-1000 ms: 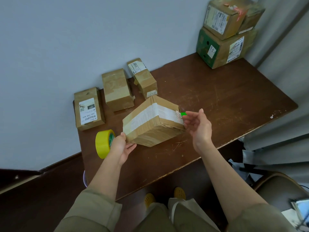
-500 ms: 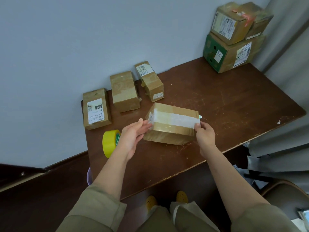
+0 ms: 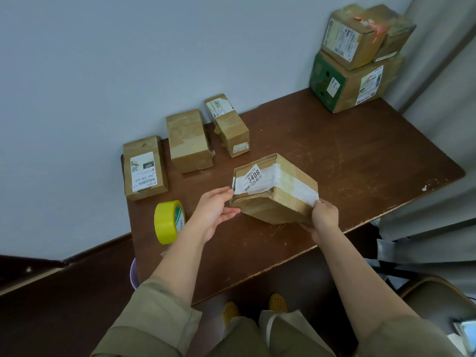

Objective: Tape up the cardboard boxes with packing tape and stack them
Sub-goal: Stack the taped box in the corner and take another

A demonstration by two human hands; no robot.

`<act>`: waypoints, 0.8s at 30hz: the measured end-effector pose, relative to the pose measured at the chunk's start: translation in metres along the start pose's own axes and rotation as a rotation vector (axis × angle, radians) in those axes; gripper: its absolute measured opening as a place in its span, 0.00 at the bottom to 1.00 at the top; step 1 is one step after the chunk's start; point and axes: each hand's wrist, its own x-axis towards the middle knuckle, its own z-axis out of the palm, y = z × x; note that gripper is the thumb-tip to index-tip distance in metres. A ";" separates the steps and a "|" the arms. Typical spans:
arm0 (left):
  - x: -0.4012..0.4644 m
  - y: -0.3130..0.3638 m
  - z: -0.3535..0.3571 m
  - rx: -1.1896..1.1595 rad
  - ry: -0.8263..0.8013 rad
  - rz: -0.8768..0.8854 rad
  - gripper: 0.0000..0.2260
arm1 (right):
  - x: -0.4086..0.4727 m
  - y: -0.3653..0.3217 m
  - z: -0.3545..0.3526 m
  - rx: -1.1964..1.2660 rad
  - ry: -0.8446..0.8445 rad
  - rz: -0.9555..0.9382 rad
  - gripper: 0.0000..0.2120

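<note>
A cardboard box (image 3: pixel 277 199) with a white tape strip and a "3408" label is tilted up above the brown table (image 3: pixel 322 161). My left hand (image 3: pixel 215 211) holds its left end, thumb and fingers at the tape's loose end. My right hand (image 3: pixel 323 219) grips the box's right lower corner, with its fingers partly hidden under the box. A yellow roll of packing tape (image 3: pixel 168 221) stands on edge left of my left hand. Three small boxes (image 3: pixel 189 140) lie by the wall. A stack of taped boxes (image 3: pixel 356 57) stands at the far right corner.
The wall runs along the table's far edge. A grey curtain (image 3: pixel 438 124) hangs at the right. A chair (image 3: pixel 438 300) sits below right of the table. A pale bucket rim (image 3: pixel 134 275) shows under the table's left corner.
The box has been turned between my hands so its labelled end now faces me and it tilts up. Both hands shifted along with it and stay at its two ends.
</note>
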 end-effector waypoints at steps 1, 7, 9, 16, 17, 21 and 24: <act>0.001 0.000 0.000 0.009 0.004 0.005 0.15 | 0.001 -0.001 0.000 0.009 -0.003 -0.004 0.19; 0.005 0.004 -0.002 -0.020 0.046 0.049 0.13 | 0.001 -0.004 0.000 -0.003 -0.044 -0.095 0.18; 0.006 0.003 -0.003 -0.039 0.034 0.042 0.16 | 0.001 -0.003 0.001 0.019 -0.036 -0.094 0.17; 0.013 -0.014 -0.008 -0.135 -0.090 -0.023 0.29 | -0.005 0.006 0.005 0.036 -0.150 -0.081 0.21; 0.013 -0.015 -0.008 -0.146 -0.086 -0.023 0.26 | -0.004 0.007 0.005 0.003 -0.170 -0.089 0.22; 0.014 -0.019 -0.010 -0.196 -0.112 -0.009 0.15 | -0.004 0.010 0.007 -0.047 -0.212 -0.122 0.15; 0.018 -0.024 -0.013 -0.215 -0.093 0.008 0.20 | -0.006 0.013 0.008 -0.034 -0.224 -0.105 0.10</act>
